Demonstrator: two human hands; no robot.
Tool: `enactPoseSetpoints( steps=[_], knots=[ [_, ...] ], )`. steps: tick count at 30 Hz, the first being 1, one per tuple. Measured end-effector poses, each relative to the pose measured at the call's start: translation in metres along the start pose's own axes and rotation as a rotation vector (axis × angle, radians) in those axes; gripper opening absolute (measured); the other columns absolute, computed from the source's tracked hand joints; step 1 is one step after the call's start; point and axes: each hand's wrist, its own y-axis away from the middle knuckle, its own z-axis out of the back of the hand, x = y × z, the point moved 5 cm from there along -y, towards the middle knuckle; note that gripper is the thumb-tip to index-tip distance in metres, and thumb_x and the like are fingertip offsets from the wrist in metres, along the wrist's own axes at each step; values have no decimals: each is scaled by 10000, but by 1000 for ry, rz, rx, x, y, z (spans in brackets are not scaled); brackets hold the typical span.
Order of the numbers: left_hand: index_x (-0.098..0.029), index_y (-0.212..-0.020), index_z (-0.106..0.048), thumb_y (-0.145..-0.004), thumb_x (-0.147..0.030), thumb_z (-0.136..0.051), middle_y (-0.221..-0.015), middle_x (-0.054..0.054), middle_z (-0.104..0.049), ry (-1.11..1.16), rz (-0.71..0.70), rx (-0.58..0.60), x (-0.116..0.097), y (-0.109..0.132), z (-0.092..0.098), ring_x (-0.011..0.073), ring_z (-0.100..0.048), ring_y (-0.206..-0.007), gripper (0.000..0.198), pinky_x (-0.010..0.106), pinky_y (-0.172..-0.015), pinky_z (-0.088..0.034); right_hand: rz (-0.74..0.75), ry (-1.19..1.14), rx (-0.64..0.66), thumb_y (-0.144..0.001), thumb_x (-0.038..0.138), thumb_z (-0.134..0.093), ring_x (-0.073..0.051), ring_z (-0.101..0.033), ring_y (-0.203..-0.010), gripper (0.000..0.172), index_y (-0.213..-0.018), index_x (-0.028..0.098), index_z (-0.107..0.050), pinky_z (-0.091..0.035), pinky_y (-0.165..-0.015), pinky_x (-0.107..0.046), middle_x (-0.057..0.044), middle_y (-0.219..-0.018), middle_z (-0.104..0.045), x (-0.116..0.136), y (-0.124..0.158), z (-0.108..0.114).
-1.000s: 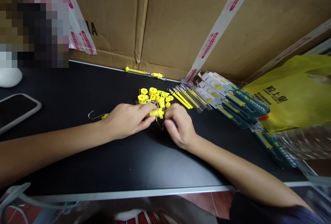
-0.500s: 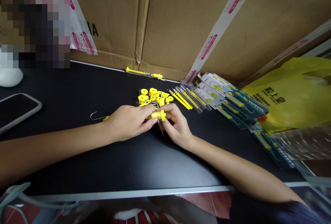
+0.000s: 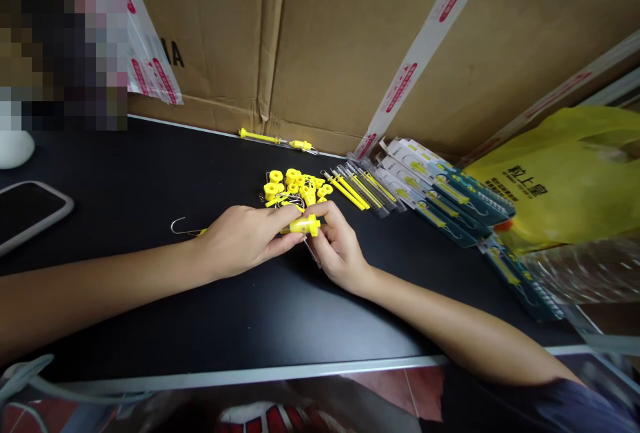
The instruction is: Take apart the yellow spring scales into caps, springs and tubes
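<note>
My left hand point(image 3: 245, 236) is closed around a tubular spring scale point(image 3: 304, 225), which lies across the palm. Its yellow capped end sticks out past my thumb, and at the other side of the hand a metal hook point(image 3: 180, 226) shows. My right hand point(image 3: 343, 250) has its fingers bent at the yellow cap. A thin metal piece point(image 3: 312, 253) hangs below those fingers, apparently pinched by them; its exact shape is partly hidden. Just beyond both hands lies a heap of yellow plastic parts point(image 3: 293, 183) with metal hooks.
Right of the heap lie clear tubes with yellow rods point(image 3: 363, 186) and stacked packaged scales point(image 3: 435, 193). Another spring scale point(image 3: 275, 140) lies at the back by the cardboard box point(image 3: 325, 53). A yellow bag point(image 3: 565, 180) is at right, a phone point(image 3: 30, 213) at left.
The camera view has shifted slightly. Both hands stay together at the yellow cap, and the thin metal piece under my right fingers has tilted a little to the right.
</note>
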Motion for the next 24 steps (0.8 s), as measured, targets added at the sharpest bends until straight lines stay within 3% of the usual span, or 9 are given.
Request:
enactPoseSetpoints(
  steps=[7, 12, 19, 24],
  knots=[
    [-182, -955, -508, -953, -394, -312, -743, 0, -667, 31, -28, -76, -1, 3, 2, 137, -632, -601, 289, 217, -494, -350, -31, 7, 8, -953, 320, -358, -94, -349, -456, 128, -1025, 233, -419, -307, -463, -234, 58, -592, -379, 5, 1, 0],
    [-187, -940, -509, -942, -400, -346, -745, -5, -663, 38, -38, 27, 1, 1, 0, 142, -632, -617, 268, 217, -498, -347, 83, 141, 17, -927, 211, -372, -91, -403, -527, 136, -1030, 217, -461, -342, -529, -241, 26, -703, -477, 8, 0, 5],
    [-187, -950, -501, -944, -413, -339, -756, 0, -649, 128, 31, 111, 4, -1, -1, 155, -629, -640, 278, 216, -517, -343, -75, -48, 48, -962, 328, -354, -84, -325, -417, 108, -1000, 237, -398, -266, -430, -225, 77, -548, -346, 1, 3, -1],
    [-196, -969, -505, -949, -426, -313, -706, -19, -608, 233, -67, 182, 5, -3, 3, 127, -573, -576, 301, 211, -501, -301, -71, -62, 113, -957, 364, -370, -76, -297, -397, 143, -1006, 233, -401, -222, -402, -218, 87, -526, -303, 0, 5, 0]
  ],
)
